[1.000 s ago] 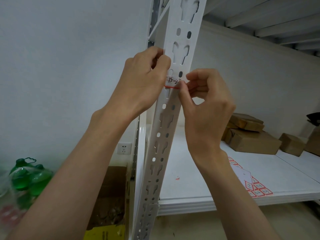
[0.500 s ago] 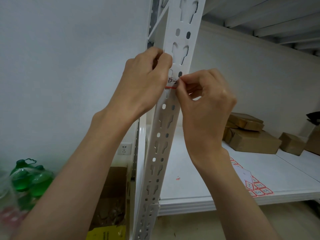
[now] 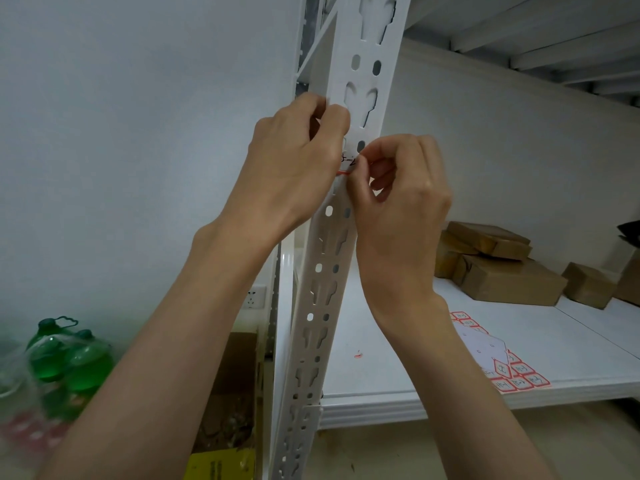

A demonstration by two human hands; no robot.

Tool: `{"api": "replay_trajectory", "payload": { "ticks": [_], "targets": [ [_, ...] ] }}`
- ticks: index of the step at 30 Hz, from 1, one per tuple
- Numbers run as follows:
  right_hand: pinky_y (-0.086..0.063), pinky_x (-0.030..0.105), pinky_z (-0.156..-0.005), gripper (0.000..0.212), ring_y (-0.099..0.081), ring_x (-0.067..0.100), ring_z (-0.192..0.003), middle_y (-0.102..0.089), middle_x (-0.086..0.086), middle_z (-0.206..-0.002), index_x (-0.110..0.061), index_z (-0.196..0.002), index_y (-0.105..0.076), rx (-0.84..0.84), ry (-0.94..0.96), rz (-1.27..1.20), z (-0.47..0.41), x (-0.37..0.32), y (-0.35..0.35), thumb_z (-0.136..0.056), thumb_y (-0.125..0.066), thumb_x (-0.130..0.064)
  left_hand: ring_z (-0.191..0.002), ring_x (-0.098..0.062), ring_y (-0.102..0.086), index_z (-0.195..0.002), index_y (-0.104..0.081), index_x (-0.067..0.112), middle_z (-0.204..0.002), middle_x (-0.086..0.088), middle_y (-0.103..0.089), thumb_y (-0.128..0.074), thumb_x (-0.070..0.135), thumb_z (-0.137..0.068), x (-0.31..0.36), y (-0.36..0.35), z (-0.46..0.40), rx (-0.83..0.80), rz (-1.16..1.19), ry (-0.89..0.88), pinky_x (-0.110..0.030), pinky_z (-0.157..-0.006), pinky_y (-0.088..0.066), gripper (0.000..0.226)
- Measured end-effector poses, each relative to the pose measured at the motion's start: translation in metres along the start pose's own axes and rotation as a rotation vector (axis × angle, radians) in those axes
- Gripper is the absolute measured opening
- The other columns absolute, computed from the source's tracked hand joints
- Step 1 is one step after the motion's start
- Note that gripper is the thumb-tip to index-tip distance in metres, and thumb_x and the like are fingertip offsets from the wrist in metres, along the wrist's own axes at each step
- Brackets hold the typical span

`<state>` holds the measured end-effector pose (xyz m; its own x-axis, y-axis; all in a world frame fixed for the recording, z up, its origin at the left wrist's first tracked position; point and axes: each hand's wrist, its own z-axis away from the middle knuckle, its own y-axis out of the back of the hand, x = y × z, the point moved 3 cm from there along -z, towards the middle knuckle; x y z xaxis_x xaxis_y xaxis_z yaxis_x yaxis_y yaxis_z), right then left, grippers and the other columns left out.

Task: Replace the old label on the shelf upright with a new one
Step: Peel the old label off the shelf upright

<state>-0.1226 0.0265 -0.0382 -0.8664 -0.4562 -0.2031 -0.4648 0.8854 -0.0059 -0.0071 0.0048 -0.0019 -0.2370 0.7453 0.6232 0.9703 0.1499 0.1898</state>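
A white perforated shelf upright point(image 3: 367, 64) runs up the middle of the view. A small white label with a red border and black handwriting point(image 3: 347, 163) sticks to it at hand height, mostly covered. My left hand point(image 3: 294, 168) grips the upright's left edge, its thumb lying beside the label. My right hand point(image 3: 398, 188) pinches the label's right edge with thumb and forefinger, the other fingers curled. A sheet of red-bordered labels point(image 3: 498, 355) lies on the shelf board below my right forearm.
Several brown cardboard boxes point(image 3: 502, 268) sit at the back of the white shelf board point(image 3: 588, 341). Green bottles point(image 3: 65, 355) stand on the floor at the left, with an open carton point(image 3: 228, 393) and a wall socket point(image 3: 256, 296) beside the upright.
My right thumb and forefinger have crept left over the label, hiding more of its writing. My left hand stays on the upright.
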Motion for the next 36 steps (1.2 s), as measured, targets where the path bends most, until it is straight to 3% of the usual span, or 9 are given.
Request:
{"api": "replay_trajectory", "payload": {
  "ticks": [2,5,7,10,17,24,26,29,36],
  "targets": [
    [-0.043,0.014,-0.066,0.001,-0.048,0.006,-0.076,-0.048,-0.005,-0.093,-0.007,-0.093,-0.064,-0.006,-0.007,0.012,0.0,0.0,-0.003,-0.092,-0.064,-0.007,-0.056,0.003,-0.048,-0.066,-0.039,0.031,-0.061,0.011,-0.046,-0.04,0.025,-0.102,0.001,-0.001,0.001,0.001,-0.02,-0.01,-0.011,-0.057,-0.04,0.037],
    [-0.039,0.014,-0.065,0.002,-0.046,0.009,-0.078,-0.045,-0.004,-0.095,-0.006,-0.094,-0.061,-0.017,-0.018,0.023,0.002,-0.001,-0.006,-0.094,-0.061,-0.008,-0.054,0.004,-0.047,-0.065,-0.037,0.029,-0.057,0.012,-0.043,-0.039,0.023,-0.103,0.002,-0.002,0.002,0.003,-0.021,-0.011,-0.009,-0.052,-0.035,0.038],
    [-0.038,0.013,-0.065,0.004,-0.045,0.009,-0.079,-0.044,-0.002,-0.095,-0.005,-0.095,-0.059,-0.035,-0.013,0.017,0.001,0.0,-0.009,-0.094,-0.057,-0.009,-0.057,-0.002,-0.049,-0.065,-0.039,0.029,-0.058,0.014,-0.048,-0.039,0.024,-0.102,0.0,0.0,0.0,0.003,-0.003,-0.004,-0.018,-0.06,-0.046,0.037],
    [-0.04,0.016,-0.064,0.006,-0.042,0.009,-0.078,-0.044,0.0,-0.095,-0.005,-0.093,-0.055,-0.071,0.005,-0.025,-0.001,0.006,-0.011,-0.094,-0.051,-0.009,-0.079,-0.025,-0.061,-0.067,-0.044,0.027,-0.074,-0.002,-0.059,-0.039,0.024,-0.099,-0.002,0.001,0.0,-0.022,0.031,0.003,-0.05,-0.077,-0.057,0.033],
    [-0.044,0.013,-0.064,0.007,-0.047,0.005,-0.072,-0.046,-0.006,-0.082,-0.014,-0.091,-0.044,0.03,-0.088,-0.258,0.005,0.014,-0.001,-0.092,-0.051,-0.011,-0.088,-0.03,-0.064,-0.075,-0.051,0.023,-0.094,-0.014,-0.067,-0.038,0.021,-0.103,-0.003,0.002,-0.001,-0.039,0.015,0.006,-0.051,-0.078,-0.057,0.031],
    [-0.054,0.027,-0.065,0.025,-0.054,0.011,-0.066,-0.05,-0.008,-0.073,-0.024,-0.08,-0.048,0.06,-0.27,-0.388,-0.004,0.017,0.01,-0.089,-0.067,-0.012,-0.084,-0.016,-0.065,-0.09,-0.057,0.025,-0.086,0.007,-0.064,-0.042,0.025,-0.103,-0.008,0.0,-0.003,-0.057,-0.004,-0.015,-0.04,-0.081,-0.06,0.021],
    [-0.059,0.035,-0.069,0.02,-0.062,0.019,-0.07,-0.059,-0.004,-0.076,-0.022,-0.081,-0.055,0.053,-0.295,-0.413,-0.005,0.018,0.012,-0.091,-0.069,-0.013,-0.081,-0.009,-0.064,-0.103,-0.059,0.023,-0.089,0.012,-0.063,-0.044,0.028,-0.103,-0.01,-0.001,-0.004,-0.061,-0.04,-0.031,-0.025,-0.077,-0.058,0.015],
    [-0.06,0.029,-0.073,0.012,-0.068,0.019,-0.073,-0.068,0.0,-0.08,-0.013,-0.085,-0.066,0.043,-0.329,-0.499,-0.006,0.019,0.014,-0.087,-0.078,-0.016,-0.078,-0.003,-0.06,-0.121,-0.059,0.023,-0.091,0.02,-0.057,-0.048,0.034,-0.102,-0.011,-0.001,-0.004,-0.052,-0.114,-0.037,-0.003,-0.066,-0.046,0.024],
    [-0.056,0.02,-0.076,0.011,-0.069,0.012,-0.079,-0.07,-0.001,-0.085,-0.01,-0.09,-0.071,0.007,-0.297,-0.521,-0.003,0.022,0.017,-0.085,-0.079,-0.016,-0.079,-0.003,-0.058,-0.132,-0.057,0.02,-0.106,0.008,-0.06,-0.051,0.036,-0.101,-0.012,-0.001,-0.005,-0.046,-0.159,-0.038,-0.005,-0.064,-0.044,0.035]
  ]
}}
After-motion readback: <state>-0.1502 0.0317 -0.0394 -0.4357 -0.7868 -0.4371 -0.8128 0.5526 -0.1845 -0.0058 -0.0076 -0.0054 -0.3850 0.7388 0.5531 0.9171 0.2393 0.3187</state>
